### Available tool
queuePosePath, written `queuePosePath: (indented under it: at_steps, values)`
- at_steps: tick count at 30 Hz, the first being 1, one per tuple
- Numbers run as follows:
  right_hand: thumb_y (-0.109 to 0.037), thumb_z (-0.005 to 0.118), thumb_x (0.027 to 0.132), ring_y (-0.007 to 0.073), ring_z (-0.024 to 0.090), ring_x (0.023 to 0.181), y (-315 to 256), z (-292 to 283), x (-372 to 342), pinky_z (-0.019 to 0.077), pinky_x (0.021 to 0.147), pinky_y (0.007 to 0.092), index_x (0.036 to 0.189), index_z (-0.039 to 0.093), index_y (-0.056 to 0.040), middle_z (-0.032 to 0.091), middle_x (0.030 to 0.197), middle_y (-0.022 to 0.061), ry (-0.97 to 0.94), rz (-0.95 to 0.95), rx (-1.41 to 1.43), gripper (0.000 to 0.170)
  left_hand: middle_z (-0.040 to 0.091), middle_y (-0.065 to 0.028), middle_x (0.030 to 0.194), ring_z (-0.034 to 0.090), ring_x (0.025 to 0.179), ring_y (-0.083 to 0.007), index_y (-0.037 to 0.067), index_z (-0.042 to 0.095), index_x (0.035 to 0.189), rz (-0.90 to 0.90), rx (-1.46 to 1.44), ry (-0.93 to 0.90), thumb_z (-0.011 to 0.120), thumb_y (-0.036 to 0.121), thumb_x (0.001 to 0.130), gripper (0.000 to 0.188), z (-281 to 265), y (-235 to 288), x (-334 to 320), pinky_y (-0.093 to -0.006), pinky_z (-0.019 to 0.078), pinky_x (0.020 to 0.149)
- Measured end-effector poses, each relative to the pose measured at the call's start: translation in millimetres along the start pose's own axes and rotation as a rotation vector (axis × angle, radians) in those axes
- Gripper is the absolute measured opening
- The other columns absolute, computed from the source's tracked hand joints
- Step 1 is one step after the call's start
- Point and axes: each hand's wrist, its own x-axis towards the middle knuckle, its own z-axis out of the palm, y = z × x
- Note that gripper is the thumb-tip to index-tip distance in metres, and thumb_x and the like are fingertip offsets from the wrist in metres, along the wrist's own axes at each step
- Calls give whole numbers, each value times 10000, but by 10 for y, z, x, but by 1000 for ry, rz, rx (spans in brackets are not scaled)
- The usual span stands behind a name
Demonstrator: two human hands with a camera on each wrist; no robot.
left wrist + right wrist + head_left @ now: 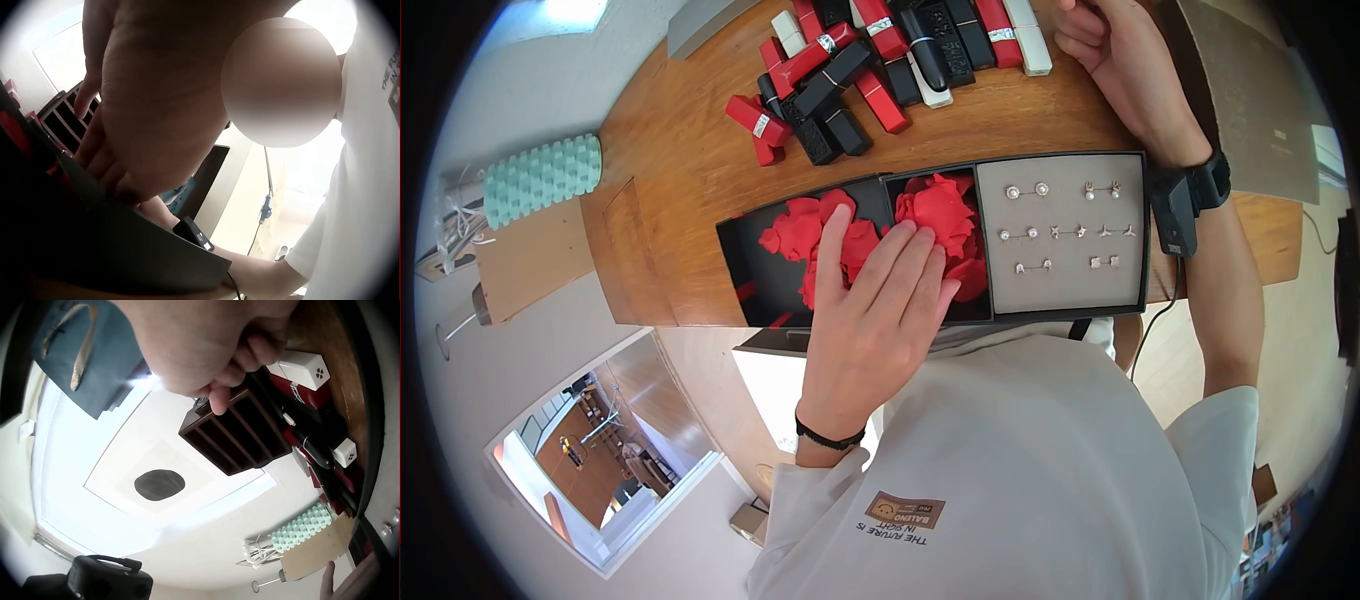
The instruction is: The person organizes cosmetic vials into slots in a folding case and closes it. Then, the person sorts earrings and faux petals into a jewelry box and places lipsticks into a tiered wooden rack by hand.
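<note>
In the head view my left hand [875,320] lies with extended fingers over red petals [935,210] in an open black box [735,255]. The box's right part is a grey earring board [1060,285] carrying several pairs of earrings [1027,190]. My right hand [1115,60] is at the table's far right, partly cut off by the frame. In the right wrist view its fingers are curled beside a dark brown rack with slots [234,434]; I cannot tell what they grip. Near it lie red, black and white lipsticks [920,50].
Lipsticks spread in a pile along the far side of the wooden table [670,140]. A mint-green bumpy roller [545,168] and a cardboard box [535,245] stand off to the left. In the right wrist view a blue-grey paper bag [90,359] stands behind the rack.
</note>
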Motion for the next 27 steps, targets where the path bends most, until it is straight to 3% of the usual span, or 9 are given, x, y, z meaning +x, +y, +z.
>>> queuePosePath:
  at_steps: [7, 12, 13, 14, 16, 17, 19, 23, 27]
  values:
    - [-288, 463, 1136, 78, 248, 633, -32, -6, 3, 246, 589, 266, 830, 540, -128, 286, 705, -76, 48, 44, -25, 354, 709, -103, 1234, 650, 1221, -256, -10, 729, 1084, -11, 16, -21, 825, 115, 803, 322, 93, -42, 86, -582, 394, 1170]
    - [-292, 458, 1137, 80, 242, 627, 37, -13, 25, 247, 584, 272, 821, 510, -138, 287, 703, -76, 62, -10, -15, 356, 737, -101, 1145, 698, 1090, -286, 7, 739, 1059, -44, -186, 129, 809, 82, 817, 262, -202, -301, -21, -519, 515, 1027]
    - [-292, 455, 1138, 81, 240, 624, 29, 6, 20, 247, 582, 274, 817, 507, -138, 283, 699, -75, 74, -8, -34, 360, 735, -120, 1083, 702, 995, -322, 17, 731, 1068, -114, -106, 137, 790, 109, 855, 240, -258, -393, -64, -469, 554, 911]
    - [-293, 452, 1138, 82, 237, 620, 9, 41, 12, 248, 580, 275, 813, 504, -138, 278, 695, -75, 86, -6, -54, 364, 735, -120, 1083, 702, 995, -322, 17, 731, 1068, -120, -97, 135, 790, 109, 855, 240, -285, -497, -127, -469, 554, 911]
    - [-295, 449, 1138, 83, 234, 613, -78, 111, -17, 249, 577, 276, 808, 506, -139, 268, 684, -73, 55, 28, -130, 370, 732, -147, 1091, 697, 993, -352, -2, 725, 1096, -433, 69, 83, 755, 116, 906, 226, -278, -682, -261, -439, 558, 864]
    - [-296, 450, 1138, 83, 234, 611, -78, 108, -19, 249, 577, 276, 808, 511, -139, 267, 680, -72, 59, 27, -113, 371, 732, -147, 1091, 697, 993, -352, -2, 725, 1096, -438, 77, 85, 755, 116, 906, 226, -275, -728, -295, -439, 558, 864]
    - [-299, 452, 1137, 84, 238, 610, -52, 74, -9, 250, 577, 274, 815, 523, -140, 272, 681, -73, 45, -1, -116, 366, 725, -173, 1081, 697, 972, -369, -14, 717, 1129, -700, 92, 60, 706, 123, 962, 217, -258, -808, -352, -431, 560, 831]
    - [-267, 468, 1137, 60, 206, 627, 206, -311, 152, 264, 611, 258, 842, 489, -120, 230, 711, -75, -4, 12, 25, 331, 711, -176, 1067, 705, 936, -360, -26, 709, 1152, -762, 53, 22, 675, 127, 988, 227, -134, -958, -435, -427, 559, 825]
    - [-267, 468, 1137, 62, 208, 627, 193, -300, 148, 260, 608, 258, 843, 490, -116, 233, 713, -75, -32, 16, 34, 331, 691, -163, 1069, 712, 893, -319, -32, 697, 1153, -774, -235, 27, 674, 98, 982, 217, -115, -952, -359, -378, 567, 800]
